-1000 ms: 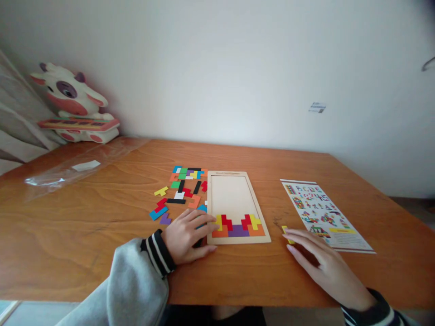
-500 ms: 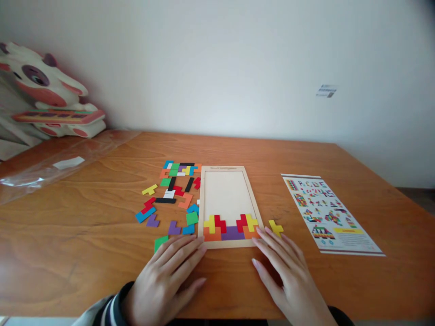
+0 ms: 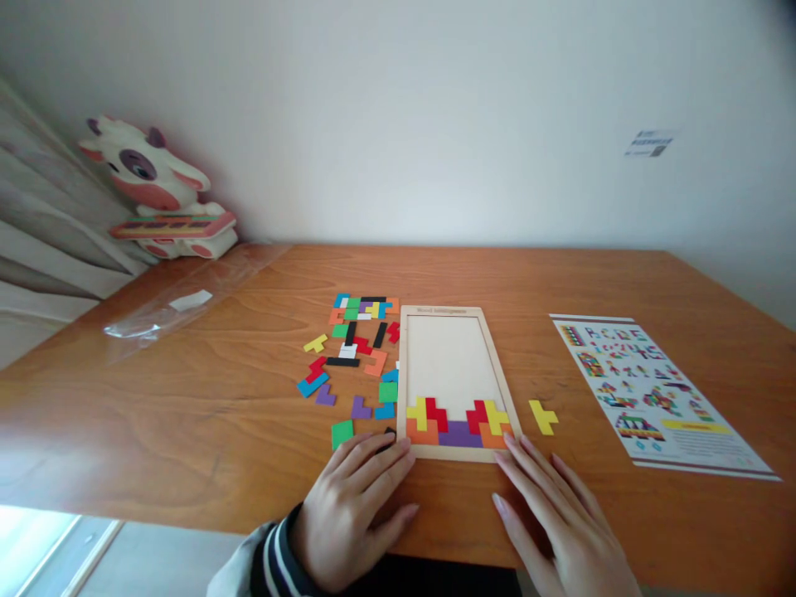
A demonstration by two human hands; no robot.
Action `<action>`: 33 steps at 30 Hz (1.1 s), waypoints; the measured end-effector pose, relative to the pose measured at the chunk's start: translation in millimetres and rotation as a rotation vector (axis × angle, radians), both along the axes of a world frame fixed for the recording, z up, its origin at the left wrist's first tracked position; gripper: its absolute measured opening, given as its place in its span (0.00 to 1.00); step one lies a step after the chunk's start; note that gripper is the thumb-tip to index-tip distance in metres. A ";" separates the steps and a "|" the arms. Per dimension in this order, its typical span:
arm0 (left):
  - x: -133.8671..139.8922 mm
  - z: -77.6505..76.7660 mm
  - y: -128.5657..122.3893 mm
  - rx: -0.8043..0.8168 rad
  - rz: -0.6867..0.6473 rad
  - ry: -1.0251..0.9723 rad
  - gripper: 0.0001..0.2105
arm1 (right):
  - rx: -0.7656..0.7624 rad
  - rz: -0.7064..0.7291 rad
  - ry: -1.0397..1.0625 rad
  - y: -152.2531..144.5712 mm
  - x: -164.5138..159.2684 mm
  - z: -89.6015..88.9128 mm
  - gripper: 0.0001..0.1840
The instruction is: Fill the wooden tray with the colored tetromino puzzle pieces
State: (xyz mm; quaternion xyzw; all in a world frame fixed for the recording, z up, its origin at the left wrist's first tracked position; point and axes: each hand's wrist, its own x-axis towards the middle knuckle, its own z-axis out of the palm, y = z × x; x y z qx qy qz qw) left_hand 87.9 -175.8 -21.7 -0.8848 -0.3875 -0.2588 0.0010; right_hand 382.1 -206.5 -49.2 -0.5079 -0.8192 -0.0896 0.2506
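Note:
A wooden puzzle tray (image 3: 403,365) lies flat on the table, its bottom rows filled with orange, purple, yellow and red pieces. My left hand (image 3: 357,502) rests at the tray's lower left corner, fingers stretched out and the fingertips on the frame. At the lower right corner, my right hand (image 3: 560,514) lies with its fingers extended, fingertips touching the frame. Neither hand holds a piece. A green piece (image 3: 342,434) and a partly covered black piece lie just beyond my left fingers. To the right of the tray is a yellow piece (image 3: 543,417).
Loose coloured pieces (image 3: 357,408) are scattered left of the tray. A printed pattern sheet (image 3: 702,444) lies at the right. Farther left are a clear plastic bag (image 3: 140,330) and a cow-shaped toy keyboard (image 3: 180,225) by the curtain. A white wall stands behind the table (image 3: 249,431).
The view has swung left, so everything appears shifted to the right. Both hands keep their places at the tray's lower corners, and the pieces in it look the same.

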 end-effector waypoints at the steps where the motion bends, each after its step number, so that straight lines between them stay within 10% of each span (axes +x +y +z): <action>1: -1.7 -0.8 -2.7 -0.004 0.004 0.017 0.18 | 0.015 -0.005 -0.012 -3.0 -1.7 -0.5 0.31; 15: 2.9 -5.9 -10.2 -0.065 0.174 0.171 0.35 | 0.052 -0.092 0.009 -21.7 8.4 -11.4 0.27; 33: 15.8 -7.8 -22.0 -0.003 0.043 0.158 0.24 | 0.033 -0.049 0.031 -26.1 -3.1 -2.6 0.19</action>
